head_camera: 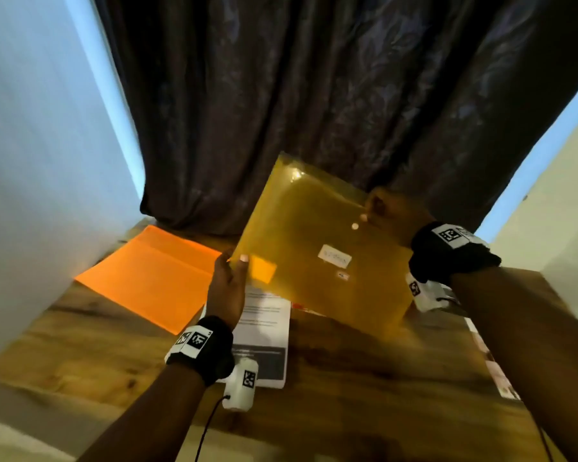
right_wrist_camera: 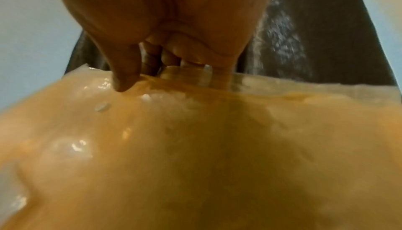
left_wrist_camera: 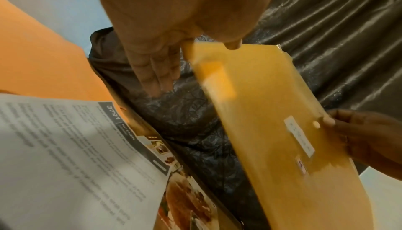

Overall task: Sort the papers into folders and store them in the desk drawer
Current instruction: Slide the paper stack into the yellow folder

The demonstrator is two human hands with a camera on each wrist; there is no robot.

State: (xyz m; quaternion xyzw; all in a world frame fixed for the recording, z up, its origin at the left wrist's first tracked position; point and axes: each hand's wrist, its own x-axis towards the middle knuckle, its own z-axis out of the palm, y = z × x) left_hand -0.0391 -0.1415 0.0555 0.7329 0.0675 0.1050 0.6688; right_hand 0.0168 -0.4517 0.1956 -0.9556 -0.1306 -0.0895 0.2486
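Both hands hold a translucent yellow snap folder (head_camera: 314,248) tilted above the wooden desk (head_camera: 364,378). It carries a white label (head_camera: 334,260) and a snap button (head_camera: 355,226). My left hand (head_camera: 229,278) pinches its lower left corner, thumb on the front; in the left wrist view the fingers (left_wrist_camera: 156,68) lie straight behind the folder (left_wrist_camera: 272,130). My right hand (head_camera: 391,211) grips the top right edge by the button, thumb in front and fingers curled behind (right_wrist_camera: 169,53). An orange folder (head_camera: 147,275) lies flat on the desk at the left. A printed sheet (head_camera: 264,328) lies under the raised folder.
A dark curtain (head_camera: 314,95) hangs behind the desk, its hem on the back edge. A pale wall (head_camera: 47,161) stands close on the left. Colour picture pages (head_camera: 494,368) lie along the desk's right edge. A cable runs from my left wrist off the front edge.
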